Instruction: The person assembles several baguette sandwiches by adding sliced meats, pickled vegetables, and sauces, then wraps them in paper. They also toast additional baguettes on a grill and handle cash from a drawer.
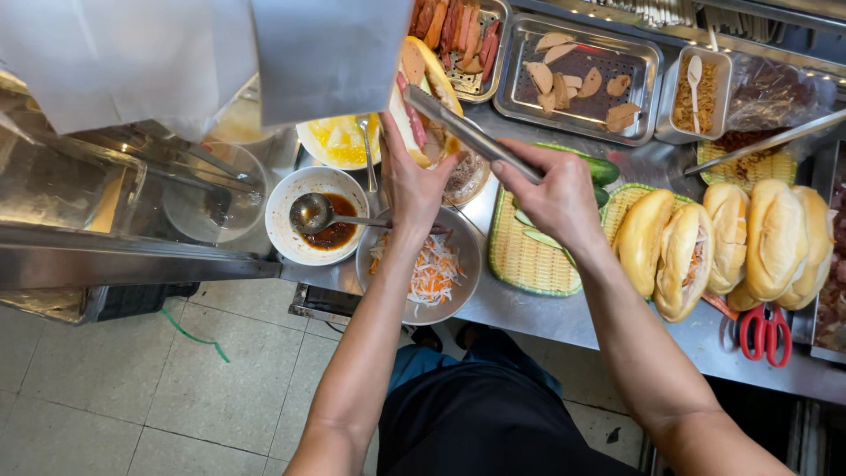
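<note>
Two closed grips: left hand (pixel 414 181) holds sandwich (pixel 421 97), right hand (pixel 555 189) tongs (pixel 471 134).

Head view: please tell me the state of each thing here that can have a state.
Split baguette: open, partly filled, held by left hand.
Metal tongs: gripped by right hand, tips at the baguette.
Sauce bowl: partly full, ladle inside.
Pickle bowl: holds shredded vegetables.
Red scissors: closed, lying flat.
Finished sandwiches: filled, piled together.

Five filled baguettes (pixel 683 260), two metal trays (pixel 577 75), two bowls (pixel 313 216), one pair of scissors (pixel 765 333).
</note>
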